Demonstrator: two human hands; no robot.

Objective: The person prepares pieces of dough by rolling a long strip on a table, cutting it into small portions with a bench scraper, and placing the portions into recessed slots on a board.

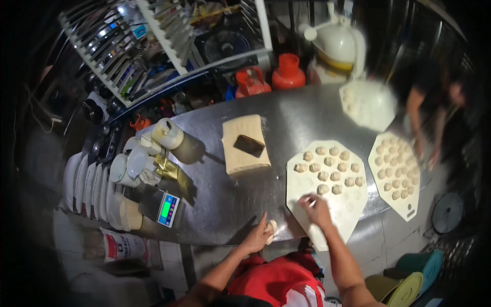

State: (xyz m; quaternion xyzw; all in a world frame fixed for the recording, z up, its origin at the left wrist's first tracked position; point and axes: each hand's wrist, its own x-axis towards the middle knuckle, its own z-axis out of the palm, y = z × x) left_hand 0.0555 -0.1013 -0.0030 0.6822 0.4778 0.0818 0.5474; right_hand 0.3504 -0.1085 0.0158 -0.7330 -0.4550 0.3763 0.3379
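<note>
My left hand [255,237] is closed around a lump of pale dough [272,231] at the table's near edge. Over the near left part of a white board [343,225], my right hand [318,211] has its fingertips pinched together; whatever is in them is too small or hidden to make out. Several small pleated dough balls [335,176] sit in loose rows on the far half of that board. Beyond my hands, a dark flat rectangular object [249,146] rests on a folded slab of cream-coloured dough or cloth [238,128].
A digital scale [166,209], tubs [120,169] and a gold packet [167,168] stand on the left. To the right lie a second board [409,210] of dough balls and a third board [376,110], beside another person's arms [417,128]. Red gas cylinders [289,71] stand behind the steel table [204,204].
</note>
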